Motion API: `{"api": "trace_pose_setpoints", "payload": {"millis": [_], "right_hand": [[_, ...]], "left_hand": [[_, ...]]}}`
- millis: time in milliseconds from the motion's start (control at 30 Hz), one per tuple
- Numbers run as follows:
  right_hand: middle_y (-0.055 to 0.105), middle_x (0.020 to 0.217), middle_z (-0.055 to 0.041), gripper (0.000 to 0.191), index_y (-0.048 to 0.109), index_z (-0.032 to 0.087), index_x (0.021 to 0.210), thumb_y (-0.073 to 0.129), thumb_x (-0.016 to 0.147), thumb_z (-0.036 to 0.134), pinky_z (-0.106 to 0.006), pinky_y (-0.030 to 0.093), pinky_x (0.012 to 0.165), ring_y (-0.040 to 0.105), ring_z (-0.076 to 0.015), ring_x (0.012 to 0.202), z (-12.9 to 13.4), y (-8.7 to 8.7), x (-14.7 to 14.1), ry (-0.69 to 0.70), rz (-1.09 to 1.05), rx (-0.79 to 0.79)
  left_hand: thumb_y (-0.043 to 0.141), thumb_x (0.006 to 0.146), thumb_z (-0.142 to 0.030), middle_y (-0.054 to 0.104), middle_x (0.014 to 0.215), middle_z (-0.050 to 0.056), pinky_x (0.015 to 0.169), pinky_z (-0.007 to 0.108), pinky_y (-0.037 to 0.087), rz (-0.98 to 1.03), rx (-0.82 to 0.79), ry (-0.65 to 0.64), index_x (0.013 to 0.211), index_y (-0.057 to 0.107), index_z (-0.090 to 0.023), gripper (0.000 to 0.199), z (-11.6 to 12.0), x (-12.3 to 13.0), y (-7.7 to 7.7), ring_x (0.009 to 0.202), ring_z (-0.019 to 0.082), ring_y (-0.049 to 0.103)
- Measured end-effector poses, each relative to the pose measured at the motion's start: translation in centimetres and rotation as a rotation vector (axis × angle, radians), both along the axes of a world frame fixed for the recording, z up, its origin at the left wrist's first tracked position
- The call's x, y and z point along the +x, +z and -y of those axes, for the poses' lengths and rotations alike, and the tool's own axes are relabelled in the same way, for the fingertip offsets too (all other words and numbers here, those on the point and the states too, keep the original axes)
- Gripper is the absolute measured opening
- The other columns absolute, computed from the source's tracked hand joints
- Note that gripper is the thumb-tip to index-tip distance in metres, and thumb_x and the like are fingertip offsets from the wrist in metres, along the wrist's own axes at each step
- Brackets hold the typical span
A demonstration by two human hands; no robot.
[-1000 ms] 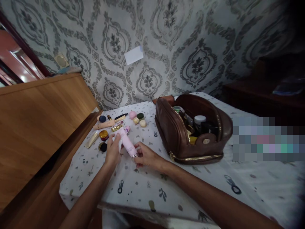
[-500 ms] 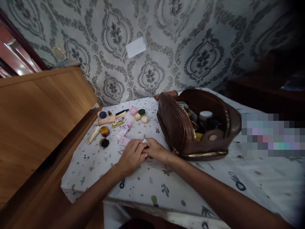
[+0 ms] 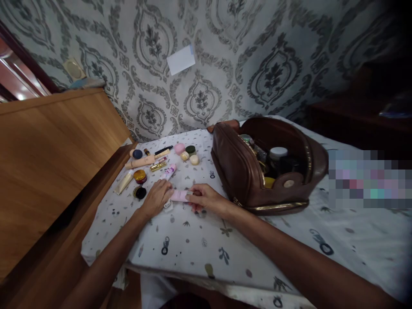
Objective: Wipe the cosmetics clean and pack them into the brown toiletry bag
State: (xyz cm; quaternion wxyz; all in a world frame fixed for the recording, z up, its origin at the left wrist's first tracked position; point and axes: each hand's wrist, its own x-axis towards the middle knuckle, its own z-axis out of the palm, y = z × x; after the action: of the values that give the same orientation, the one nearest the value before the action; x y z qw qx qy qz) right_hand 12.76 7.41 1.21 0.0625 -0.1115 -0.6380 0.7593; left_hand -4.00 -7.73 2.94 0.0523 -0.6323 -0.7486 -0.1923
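Pale pink, slim plastic tube [image 3: 179, 195] is held crosswise between two hands, over a white tablecloth printed with small plant motifs [image 3: 193, 244]. Its right end is pinched between the thumb and fingers of the right hand [image 3: 208, 200]; its left end is gripped under the bent fingers of the left hand [image 3: 154, 198], by which a crumpled white tissue-like piece [image 3: 168, 205] is also held. Whether the cloth is touched by the tube cannot be told. Just beyond the left fingers, a small white-and-purple tube [image 3: 169, 171] is laid, near a shiny gold tube [image 3: 158, 166]. Farther left, an amber-lidded round jar [image 3: 140, 175] is seen. On the right, a brown leather-look bag [image 3: 230, 167] is stood open
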Motion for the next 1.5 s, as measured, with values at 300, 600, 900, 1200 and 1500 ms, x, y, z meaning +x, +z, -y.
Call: {"api": "trace_pose_setpoints", "payload": {"millis": [300, 600, 900, 1200, 1500], "right_hand": [[0.066, 0.064, 0.0037, 0.033, 0.067, 0.014, 0.096, 0.08, 0.067, 0.024, -0.02, 0.052, 0.055, 0.064, -0.01, 0.058, -0.4, -0.4, -0.2, -0.06, -0.04, -0.044], [0.07, 0.079, -0.0019, 0.029, 0.073, 0.016, 0.101, 0.075, 0.077, 0.031, -0.022, 0.053, 0.062, 0.063, -0.0092, 0.063, -0.7, -0.8, -0.5, -0.171, -0.086, -0.068], [0.06, 0.087, 0.002, 0.055, 0.057, 0.019, 0.102, 0.085, 0.058, 0.036, -0.028, 0.053, 0.068, 0.062, -0.0117, 0.072, -0.2, -0.4, -0.3, -0.151, -0.179, -0.085], [0.058, 0.079, 0.0055, 0.066, 0.047, 0.021, 0.11, 0.083, 0.057, 0.032, -0.025, 0.048, 0.062, 0.058, -0.0109, 0.065, 0.1, -0.5, 0.3, -0.126, -0.169, -0.025], [0.063, 0.071, 0.0012, 0.037, 0.065, 0.017, 0.09, 0.079, 0.062, 0.036, -0.025, 0.04, 0.058, 0.055, -0.0122, 0.063, -0.3, 0.1, 0.3, -0.095, -0.125, 0.087]], "left_hand": [[0.023, 0.098, -0.05, 0.042, 0.054, -0.002, 0.052, 0.026, 0.034, 0.213, 0.173, 0.261, 0.058, 0.04, -0.021, 0.052, 0.2, -1.5, -0.8, 0.053, 0.013, 0.042], [0.03, 0.096, -0.052, 0.043, 0.049, -0.002, 0.053, 0.026, 0.03, 0.11, 0.174, 0.363, 0.055, 0.043, -0.021, 0.053, 0.9, -1.2, 0.4, 0.051, 0.013, 0.042], [0.037, 0.099, -0.047, 0.066, 0.079, 0.007, 0.078, 0.035, 0.043, -0.194, 0.047, 0.088, 0.081, 0.061, -0.02, 0.04, -1.5, 4.1, 2.4, 0.08, 0.023, 0.06], [0.037, 0.09, -0.067, 0.067, 0.081, 0.008, 0.07, 0.036, 0.044, -0.495, -0.147, -0.159, 0.091, 0.057, -0.017, 0.054, -0.7, 3.4, 1.9, 0.077, 0.025, 0.062], [0.038, 0.1, -0.048, 0.066, 0.077, 0.008, 0.062, 0.031, 0.04, -0.461, -0.27, 0.091, 0.09, 0.059, -0.017, 0.039, 6.8, -0.8, 0.7, 0.071, 0.023, 0.062]]}}
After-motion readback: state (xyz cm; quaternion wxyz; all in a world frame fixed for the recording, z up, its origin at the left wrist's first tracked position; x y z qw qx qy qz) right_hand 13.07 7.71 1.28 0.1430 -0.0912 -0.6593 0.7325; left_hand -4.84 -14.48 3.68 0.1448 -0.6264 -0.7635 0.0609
